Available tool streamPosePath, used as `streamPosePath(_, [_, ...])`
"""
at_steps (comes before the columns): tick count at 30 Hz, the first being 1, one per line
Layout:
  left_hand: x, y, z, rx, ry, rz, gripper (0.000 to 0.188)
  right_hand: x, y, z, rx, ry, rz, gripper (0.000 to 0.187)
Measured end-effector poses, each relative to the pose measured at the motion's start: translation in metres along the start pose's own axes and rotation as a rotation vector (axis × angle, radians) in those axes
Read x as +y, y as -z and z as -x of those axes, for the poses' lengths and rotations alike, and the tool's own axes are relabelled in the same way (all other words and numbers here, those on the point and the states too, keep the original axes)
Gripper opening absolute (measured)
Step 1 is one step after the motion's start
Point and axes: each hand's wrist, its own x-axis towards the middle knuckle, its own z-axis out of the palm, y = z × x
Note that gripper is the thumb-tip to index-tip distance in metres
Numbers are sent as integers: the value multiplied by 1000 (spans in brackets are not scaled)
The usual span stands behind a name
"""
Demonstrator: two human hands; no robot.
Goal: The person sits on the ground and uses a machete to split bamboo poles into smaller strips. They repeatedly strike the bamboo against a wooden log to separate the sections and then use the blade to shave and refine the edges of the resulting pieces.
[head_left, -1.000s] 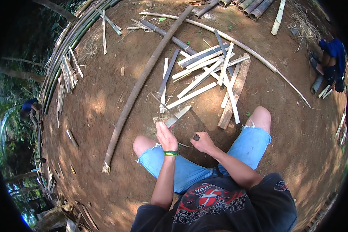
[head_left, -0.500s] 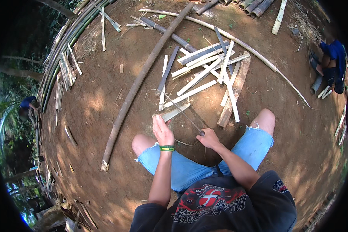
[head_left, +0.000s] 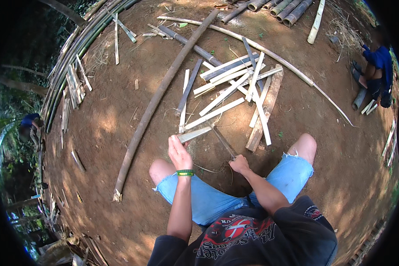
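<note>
My left hand is closed around the near end of a pale split bamboo strip, which points away to the right. In my right hand is the handle of a long knife. Its narrow dark blade slants up and left, and the blade's far part is at the strip's free end; whether they touch is hard to tell. A thin curl of fibre shows by the blade's far end. Just beyond lies a loose pile of split bamboo strips, some pale side up, others dark side up.
A thick wooden plank lies under the pile's right side. One long pole runs along the left, and a thin curved bamboo arcs behind. Bamboo tubes lie far back. One person sits right; another bends far left.
The knife blade has slid along the strip toward its free end, and my right hand has shifted slightly right and nearer me. My left hand keeps its hold on the strip.
</note>
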Motion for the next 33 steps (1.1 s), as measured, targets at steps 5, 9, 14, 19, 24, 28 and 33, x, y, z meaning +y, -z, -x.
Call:
streamPosePath(5, [6, -10, 5, 46, -96, -75, 41, -47, 30, 39, -32, 440, -147, 23])
streamPosePath(9, [7, -8, 0, 68, -35, 43, 41, 6, -5, -20, -94, -64, 15, 33])
streamPosePath(14, [8, 2, 5, 7, -6, -61, 41, -49, 31, 25, -126, 256, -32, 31])
streamPosePath(19, [1, -5, -7, 122, -103, -111, 39, -3, -3, -11, -47, -78, 15, 30])
streamPosePath(24, [-1, 5, 2, 97, -108, -180, 38, -42, 20, 14, -96, 192, -15, 34])
streamPosePath(28, [-3, 2, 4, 68, -82, -179, 39, -20, -7, 18, 155, 251, 27, 25])
streamPosePath(33, [-8, 12, -8, 52, -86, -254, 39, -29, 21, 1, -227, -11, -127, 27])
